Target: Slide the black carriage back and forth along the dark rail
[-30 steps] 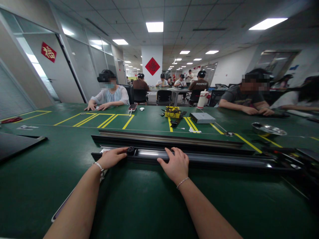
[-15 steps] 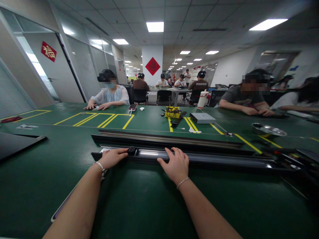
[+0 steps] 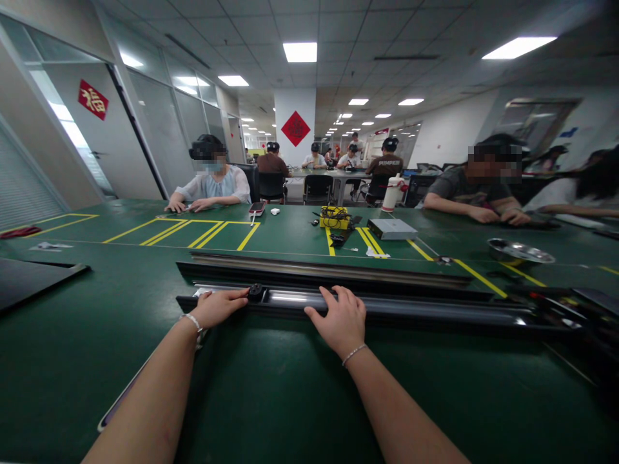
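**Two hands on one long rail**

Both of my hands rest on the near rail (image 3: 425, 310), a long black profile with a shiny channel that lies across the green table (image 3: 290, 399) right in front of me. My right hand (image 3: 341, 319) is spread palm down, fingers draped over the rail's near edge and into the channel. It presses on the rail rather than closing around it. My left hand (image 3: 217, 308) reaches in from the side, fingertips against the small black fitting (image 3: 255, 292) that sits in the channel near the rail's left end. Whether I pinch the fitting or only touch it, I cannot tell from here.

A second rail (image 3: 329, 269) lies just behind the first, parallel and very close to it. Farther back are a yellow tool (image 3: 334, 218), a flat white box (image 3: 393, 228) and, off to the right, a metal bowl (image 3: 520, 250). Other people sit at the far side, well apart from my hands.

To do this well, I judge that the right hand should bear straight down so the rail cannot skid or roll on the mat. The left should work the fitting along the channel's line, never sideways, with light fingertip pressure so it does not jam. My fingers should stay clear of the gap between the two rails.
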A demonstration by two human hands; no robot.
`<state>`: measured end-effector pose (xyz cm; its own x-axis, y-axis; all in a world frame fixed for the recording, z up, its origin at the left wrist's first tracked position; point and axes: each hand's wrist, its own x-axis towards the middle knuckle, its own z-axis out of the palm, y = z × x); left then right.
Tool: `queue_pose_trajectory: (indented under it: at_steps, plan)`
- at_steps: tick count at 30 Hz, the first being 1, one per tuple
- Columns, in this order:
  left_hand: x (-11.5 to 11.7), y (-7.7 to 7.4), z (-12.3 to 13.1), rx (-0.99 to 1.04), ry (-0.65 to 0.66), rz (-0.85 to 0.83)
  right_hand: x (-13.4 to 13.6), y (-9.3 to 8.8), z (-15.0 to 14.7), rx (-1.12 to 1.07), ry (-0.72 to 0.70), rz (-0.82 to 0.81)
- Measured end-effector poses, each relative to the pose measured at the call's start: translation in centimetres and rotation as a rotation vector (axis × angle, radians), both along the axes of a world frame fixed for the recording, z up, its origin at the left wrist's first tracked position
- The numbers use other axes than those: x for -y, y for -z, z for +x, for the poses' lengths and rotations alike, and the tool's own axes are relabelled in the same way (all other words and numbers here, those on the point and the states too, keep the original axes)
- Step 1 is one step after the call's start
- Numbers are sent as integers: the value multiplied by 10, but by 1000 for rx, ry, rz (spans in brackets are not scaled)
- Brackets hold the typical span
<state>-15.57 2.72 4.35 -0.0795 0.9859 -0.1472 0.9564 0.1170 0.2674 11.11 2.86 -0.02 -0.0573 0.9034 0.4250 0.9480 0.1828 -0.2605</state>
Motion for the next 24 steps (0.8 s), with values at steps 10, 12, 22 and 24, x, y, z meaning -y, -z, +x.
queue_pose_trajectory:
  at_steps: [10,12,22,24]
  plan:
    - [1,2,0,-22,45,-33,1,-2,1,-16,-7,5]
    - [0,4,0,-16,63,-38,1,-3,1,-18,-6,5]
    - [1,3,2,-20,81,-66,1,-2,1,1,-1,-2]
    - [0,5,1,-18,81,-58,1,-1,1,9,1,3]
